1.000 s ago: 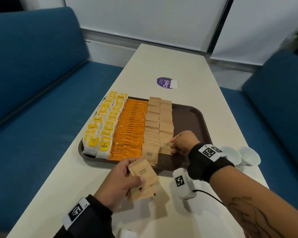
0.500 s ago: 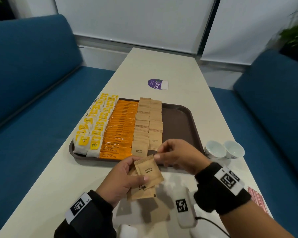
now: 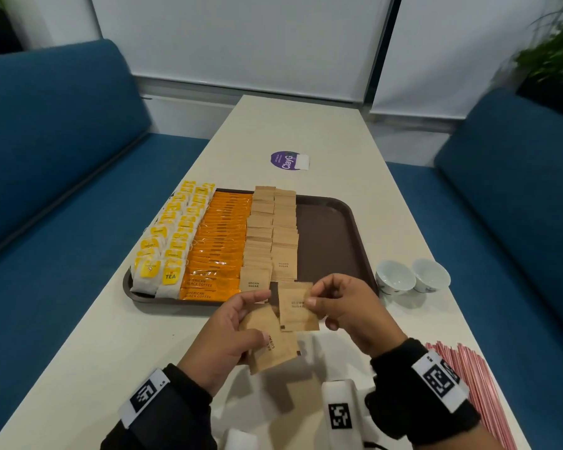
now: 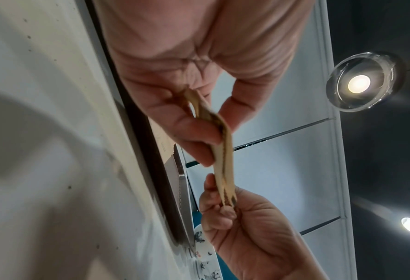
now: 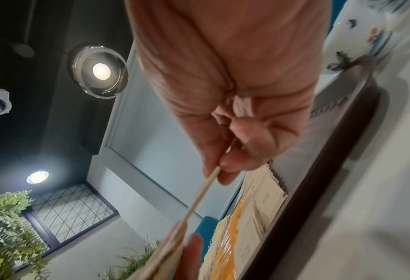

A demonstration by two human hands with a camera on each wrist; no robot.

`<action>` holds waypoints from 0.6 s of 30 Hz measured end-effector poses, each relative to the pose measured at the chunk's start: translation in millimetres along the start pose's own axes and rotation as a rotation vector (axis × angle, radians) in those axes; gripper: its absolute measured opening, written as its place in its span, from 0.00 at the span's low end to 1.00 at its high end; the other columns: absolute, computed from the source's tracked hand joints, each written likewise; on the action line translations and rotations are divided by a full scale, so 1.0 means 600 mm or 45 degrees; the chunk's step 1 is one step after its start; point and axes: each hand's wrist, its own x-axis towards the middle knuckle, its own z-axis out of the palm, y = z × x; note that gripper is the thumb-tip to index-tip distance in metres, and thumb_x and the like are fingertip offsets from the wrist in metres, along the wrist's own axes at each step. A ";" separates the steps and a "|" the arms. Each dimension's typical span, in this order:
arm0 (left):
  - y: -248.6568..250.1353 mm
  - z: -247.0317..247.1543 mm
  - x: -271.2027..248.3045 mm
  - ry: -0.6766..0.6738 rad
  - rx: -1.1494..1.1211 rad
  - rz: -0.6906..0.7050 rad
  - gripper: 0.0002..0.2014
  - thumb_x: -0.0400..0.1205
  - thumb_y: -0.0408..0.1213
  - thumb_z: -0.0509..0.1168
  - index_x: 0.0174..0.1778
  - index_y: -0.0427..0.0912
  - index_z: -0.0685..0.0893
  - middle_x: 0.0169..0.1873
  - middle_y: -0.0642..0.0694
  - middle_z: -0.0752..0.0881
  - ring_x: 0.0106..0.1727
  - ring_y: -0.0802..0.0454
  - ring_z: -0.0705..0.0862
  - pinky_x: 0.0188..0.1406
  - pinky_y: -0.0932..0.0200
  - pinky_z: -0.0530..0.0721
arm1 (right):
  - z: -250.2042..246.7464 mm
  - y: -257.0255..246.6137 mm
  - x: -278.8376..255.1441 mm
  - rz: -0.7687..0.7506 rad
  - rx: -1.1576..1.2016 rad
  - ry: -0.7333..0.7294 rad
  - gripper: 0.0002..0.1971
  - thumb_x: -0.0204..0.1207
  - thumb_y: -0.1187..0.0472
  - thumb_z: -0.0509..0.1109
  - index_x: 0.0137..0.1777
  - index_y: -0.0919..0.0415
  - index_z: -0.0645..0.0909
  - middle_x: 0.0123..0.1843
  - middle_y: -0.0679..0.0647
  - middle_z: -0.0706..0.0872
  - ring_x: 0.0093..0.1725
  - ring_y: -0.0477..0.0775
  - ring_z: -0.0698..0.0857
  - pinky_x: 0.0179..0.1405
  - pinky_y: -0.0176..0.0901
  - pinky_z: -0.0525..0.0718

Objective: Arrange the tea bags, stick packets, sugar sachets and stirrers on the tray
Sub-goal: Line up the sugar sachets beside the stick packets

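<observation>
A dark brown tray (image 3: 329, 241) lies on the pale table, filled from the left with rows of yellow-tagged tea bags (image 3: 173, 241), orange coffee stick packets (image 3: 220, 245) and brown sugar sachets (image 3: 272, 235); its right part is bare. In front of the tray my left hand (image 3: 231, 339) grips a small stack of brown sugar sachets (image 3: 273, 347). My right hand (image 3: 342, 306) pinches one brown sugar sachet (image 3: 296, 306) by its right edge, held just above that stack. The wrist views show the stack (image 4: 223, 151) and the single sachet (image 5: 203, 191) edge-on between fingers. Pink stirrers (image 3: 472, 384) lie at the right.
Two small white cups (image 3: 411, 276) stand right of the tray. A purple round sticker (image 3: 288, 160) lies farther up the table. Blue sofas flank the table on both sides. A white device (image 3: 340, 414) sits on the table near my wrists.
My right hand left the sachet rows on the tray, came back to my left hand and took one sachet off the stack. The head view shifted, bringing the stirrers into sight.
</observation>
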 end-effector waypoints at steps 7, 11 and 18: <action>0.005 -0.028 0.004 0.128 -0.062 -0.002 0.24 0.77 0.17 0.64 0.60 0.51 0.79 0.54 0.47 0.87 0.51 0.42 0.87 0.34 0.52 0.84 | 0.005 -0.037 0.081 -0.064 -0.360 0.267 0.08 0.75 0.70 0.71 0.41 0.57 0.79 0.48 0.53 0.86 0.51 0.51 0.87 0.50 0.43 0.88; 0.010 -0.037 0.010 0.154 -0.116 0.014 0.24 0.76 0.18 0.66 0.60 0.49 0.78 0.53 0.40 0.87 0.48 0.43 0.87 0.27 0.53 0.85 | 0.030 -0.041 0.131 0.031 -0.537 0.232 0.09 0.74 0.71 0.72 0.39 0.57 0.80 0.49 0.54 0.85 0.54 0.53 0.85 0.57 0.49 0.87; 0.018 -0.047 0.021 0.146 -0.141 0.017 0.23 0.75 0.19 0.66 0.59 0.51 0.78 0.53 0.40 0.87 0.50 0.44 0.88 0.27 0.57 0.85 | 0.046 -0.030 0.176 0.103 -0.762 0.272 0.11 0.73 0.70 0.73 0.33 0.55 0.80 0.48 0.53 0.85 0.55 0.53 0.84 0.62 0.49 0.84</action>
